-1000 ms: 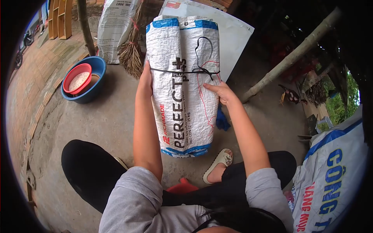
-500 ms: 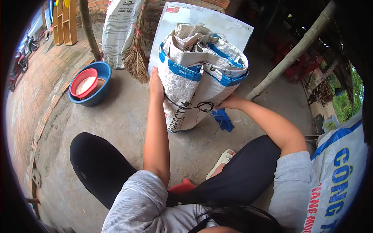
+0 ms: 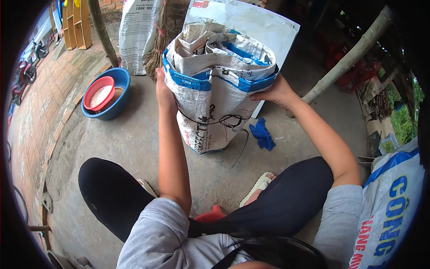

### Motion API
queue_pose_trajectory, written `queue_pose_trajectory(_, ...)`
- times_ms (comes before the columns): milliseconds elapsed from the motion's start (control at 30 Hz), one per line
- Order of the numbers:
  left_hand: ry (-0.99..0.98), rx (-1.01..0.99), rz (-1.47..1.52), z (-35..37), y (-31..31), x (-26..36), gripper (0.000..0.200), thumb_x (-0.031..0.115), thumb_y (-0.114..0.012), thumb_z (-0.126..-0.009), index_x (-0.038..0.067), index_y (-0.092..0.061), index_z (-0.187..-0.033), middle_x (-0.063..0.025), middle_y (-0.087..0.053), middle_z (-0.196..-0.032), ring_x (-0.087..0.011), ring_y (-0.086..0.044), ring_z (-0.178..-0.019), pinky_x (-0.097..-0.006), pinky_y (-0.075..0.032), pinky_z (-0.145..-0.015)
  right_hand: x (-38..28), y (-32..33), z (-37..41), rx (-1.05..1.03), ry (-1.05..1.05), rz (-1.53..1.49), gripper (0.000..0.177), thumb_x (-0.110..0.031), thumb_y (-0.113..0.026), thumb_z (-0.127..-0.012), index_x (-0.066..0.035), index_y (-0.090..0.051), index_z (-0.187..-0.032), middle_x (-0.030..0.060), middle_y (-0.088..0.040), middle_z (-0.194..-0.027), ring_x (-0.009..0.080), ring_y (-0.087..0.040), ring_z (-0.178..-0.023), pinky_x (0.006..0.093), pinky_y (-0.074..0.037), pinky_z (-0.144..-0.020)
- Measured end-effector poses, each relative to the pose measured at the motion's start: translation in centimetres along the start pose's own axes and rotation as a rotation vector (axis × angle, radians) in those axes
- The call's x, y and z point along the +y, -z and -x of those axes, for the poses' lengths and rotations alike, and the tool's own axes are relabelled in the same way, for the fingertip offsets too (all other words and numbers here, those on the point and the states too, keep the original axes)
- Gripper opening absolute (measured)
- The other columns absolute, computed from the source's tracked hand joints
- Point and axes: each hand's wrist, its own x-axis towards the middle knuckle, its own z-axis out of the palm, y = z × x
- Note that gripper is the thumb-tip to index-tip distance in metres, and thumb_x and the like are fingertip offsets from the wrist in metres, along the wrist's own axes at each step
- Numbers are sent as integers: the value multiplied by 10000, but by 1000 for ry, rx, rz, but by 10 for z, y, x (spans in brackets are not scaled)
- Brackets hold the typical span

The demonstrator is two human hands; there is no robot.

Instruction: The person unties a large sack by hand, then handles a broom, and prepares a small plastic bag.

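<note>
A bundle of white and blue woven sacks [image 3: 192, 96] stands upright on the concrete floor, with a black cord [image 3: 230, 120] tied around its lower part. My left hand [image 3: 165, 92] presses on the bundle's left side, its fingers mostly hidden behind the sack. On the right side, near the blue rim, my right hand [image 3: 277, 92] grips the bundle with the thumb in front. A blue cloth or glove [image 3: 262, 134] lies on the floor to the right of the sacks.
A blue basin [image 3: 122, 96] holding a red basin [image 3: 93, 95] sits at the left. Behind the bundle are a white board [image 3: 264, 31], a straw broom [image 3: 154, 60] and a standing white sack [image 3: 136, 40]. A wooden pole [image 3: 345, 62] slants at the right, above a large printed sack [image 3: 385, 201].
My right hand has moved up from near the cord to the bundle's upper right side. The bundle and my left hand have shifted slightly left in view.
</note>
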Motion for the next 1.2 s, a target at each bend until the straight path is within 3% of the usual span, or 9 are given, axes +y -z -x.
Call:
queue_pose_trajectory(67,-212,-71,-10,7,-24,19,582,467,-251,-1006,24,-413,-1348,-120,-531,-1270,-218,-553,-1105,-338,-471,-900,-4,-7,-1,197,265,-188,1166,-230,-907,-572,-97,-175,-1470,158,-416,-1387,244,-419,-1275,372,-351,-1062)
queue_pose_trajectory(200,-151,-117,-221,4,-41,40,592,460,-269,-1003,28,-376,-1393,-123,-459,-1369,-226,-482,-1220,-333,-407,-991,-33,3,-3,211,216,-219,1266,-280,-921,-531,-147,-113,-1497,187,-352,-1436,267,-328,-1347,389,-288,-1098)
queue_pose_trajectory(233,-167,-209,-231,7,-47,48,605,448,-339,-994,-3,-348,-1399,-160,-437,-1389,-247,-407,-1296,-357,-270,-1092,-33,6,-6,214,291,-67,1235,-293,-913,-545,-141,-134,-1492,183,-346,-1441,270,-334,-1344,393,-294,-1097)
queue_pose_trajectory(400,-83,-477,-868,-38,-74,94,557,482,-398,-972,106,-435,-1382,-165,-486,-1353,-260,-392,-1315,-344,-283,-1080,-31,15,-17,229,321,338,1030,-520,-808,-623,-101,-333,-1436,169,-335,-1465,297,-300,-1370,395,-239,-1120)
queue_pose_trajectory(600,85,-948,-1490,-128,-98,64,630,572,-369,-951,163,-355,-1430,-184,-309,-1455,-335,-409,-1297,-410,-338,-1062,-48,17,-27,195,315,442,791,-532,-766,-668,-75,-549,-1276,176,-591,-1214,318,-572,-1133,390,-454,-960)
queue_pose_trajectory(700,327,-982,-1553,-86,-120,99,644,590,-326,-951,194,-304,-1458,-141,-299,-1477,-293,-305,-1363,-413,-274,-1110,-57,16,-37,145,257,744,837,-595,-733,-658,-75,-542,-1286,176,-613,-1137,326,-576,-1088,374,-468,-914)
queue_pose_trajectory(867,-192,-1010,-1705,-55,-93,91,736,700,-308,-888,240,-290,-1462,-199,-341,-1444,-394,-353,-1321,-473,-303,-1083,-70,-9,-53,115,304,957,987,-722,-628,-671,-101,-404,-1405,178,-486,-1332,347,-425,-1267,409,-397,-1011)
queue_pose_trajectory(967,-152,-1013,-1710,-51,-99,90,772,700,-367,-871,210,-288,-1462,-205,-316,-1462,-404,-335,-1326,-463,-293,-1089,-62,-18,-60,-14,238,1072,1146,-893,-408,-649,-108,-259,-1470,217,-289,-1481,409,-250,-1374,434,-249,-1119)
queue_pose_trajectory(1200,-187,-1000,-1794,-49,-97,61,832,719,-379,-853,160,-273,-1460,-201,-315,-1472,-398,-325,-1342,-464,-287,-1090,-41,-20,-72,-148,111,1101,1204,-910,-375,-652,-37,-226,-1468,232,-241,-1495,396,-212,-1390,420,-227,-1130)
